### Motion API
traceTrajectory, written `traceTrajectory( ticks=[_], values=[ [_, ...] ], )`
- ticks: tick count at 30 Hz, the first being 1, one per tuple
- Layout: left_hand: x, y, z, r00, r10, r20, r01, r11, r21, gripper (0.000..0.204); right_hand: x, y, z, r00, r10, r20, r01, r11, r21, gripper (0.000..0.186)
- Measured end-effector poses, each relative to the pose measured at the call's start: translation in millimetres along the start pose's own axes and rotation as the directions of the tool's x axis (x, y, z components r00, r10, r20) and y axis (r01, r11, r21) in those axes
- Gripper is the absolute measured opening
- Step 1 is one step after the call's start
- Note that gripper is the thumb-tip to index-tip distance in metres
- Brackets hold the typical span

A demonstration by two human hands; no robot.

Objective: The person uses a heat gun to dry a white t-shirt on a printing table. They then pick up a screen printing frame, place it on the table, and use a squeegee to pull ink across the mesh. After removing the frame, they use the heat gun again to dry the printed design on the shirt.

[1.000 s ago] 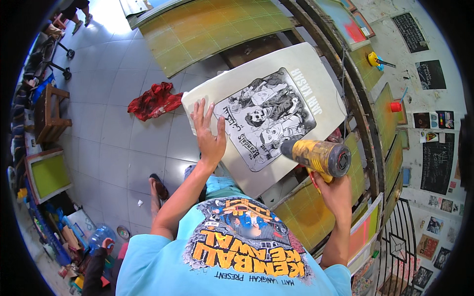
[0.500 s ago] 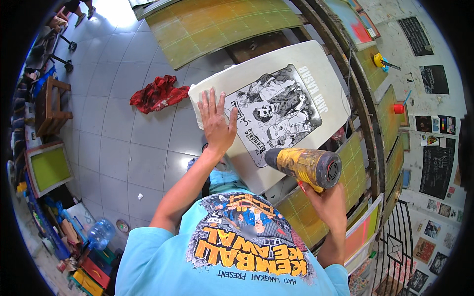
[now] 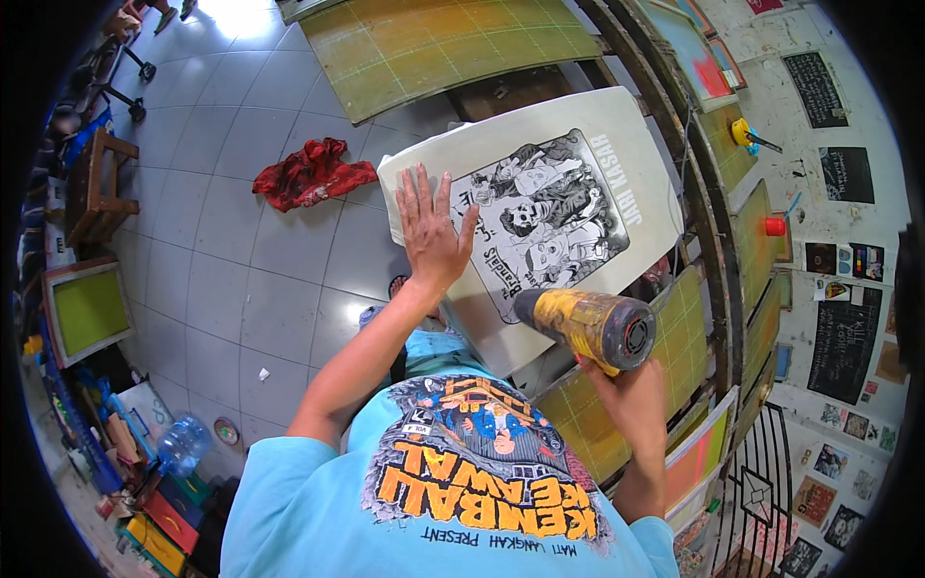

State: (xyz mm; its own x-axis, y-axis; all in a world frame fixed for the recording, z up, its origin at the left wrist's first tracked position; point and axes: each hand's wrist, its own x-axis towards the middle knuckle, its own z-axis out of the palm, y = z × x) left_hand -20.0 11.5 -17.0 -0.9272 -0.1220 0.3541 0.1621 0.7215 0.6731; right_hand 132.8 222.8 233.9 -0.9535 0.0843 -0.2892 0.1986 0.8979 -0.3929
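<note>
A cream T-shirt [image 3: 631, 202] lies stretched on a board, with a black-and-white figure illustration [image 3: 549, 202] and white lettering on it. My left hand [image 3: 434, 236] lies with fingers spread on the shirt's left part, beside the print. My right hand [image 3: 621, 385] grips a yellow-and-black heat gun [image 3: 588, 318], its nozzle pointed leftward over the lower edge of the print. The gun's body hides part of the shirt below the print.
Olive platens [image 3: 443, 43] surround the board on a wooden rack. A red rag [image 3: 308, 173] lies on the tiled floor. A wooden stool [image 3: 92, 188], framed screen [image 3: 82, 308] and water jug [image 3: 188, 443] stand left. Another person's legs [image 3: 164, 14] show at top left.
My left hand has slid upward along the shirt. The heat gun has shifted left and a little down. A person's arm by the water jug is no longer seen.
</note>
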Motion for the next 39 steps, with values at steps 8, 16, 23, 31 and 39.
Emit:
traceTrajectory(
  ticks=[8,16,23,31,39],
  values=[
    [-0.5,-1.3,-0.3,1.000,-0.012,-0.014,0.011,0.998,-0.069,0.064,-13.4,6.2,0.5,1.000,0.010,-0.018,-0.011,1.000,-0.026,0.024],
    [0.9,-8.1,-3.7,0.997,0.009,-0.081,-0.022,0.987,-0.156,0.058,-5.2,1.9,12.3,0.998,-0.001,-0.060,0.010,0.988,0.156,0.022],
    [-1.2,-16.3,1.8,0.998,-0.019,-0.056,0.015,0.998,-0.065,0.059,0.3,-4.3,0.8,0.998,-0.049,0.030,0.048,0.999,0.004,0.023],
    [-2.3,-20.4,1.6,0.998,-0.059,-0.019,0.055,0.985,-0.165,0.062,9.4,-3.3,2.4,0.996,-0.084,0.022,0.085,0.996,-0.031,0.023],
    [-10.8,-32.7,1.3,0.975,-0.184,-0.123,0.124,0.915,-0.384,0.062,22.4,-19.1,6.8,0.993,-0.113,-0.029,0.114,0.993,0.023,0.022]
  ],
)
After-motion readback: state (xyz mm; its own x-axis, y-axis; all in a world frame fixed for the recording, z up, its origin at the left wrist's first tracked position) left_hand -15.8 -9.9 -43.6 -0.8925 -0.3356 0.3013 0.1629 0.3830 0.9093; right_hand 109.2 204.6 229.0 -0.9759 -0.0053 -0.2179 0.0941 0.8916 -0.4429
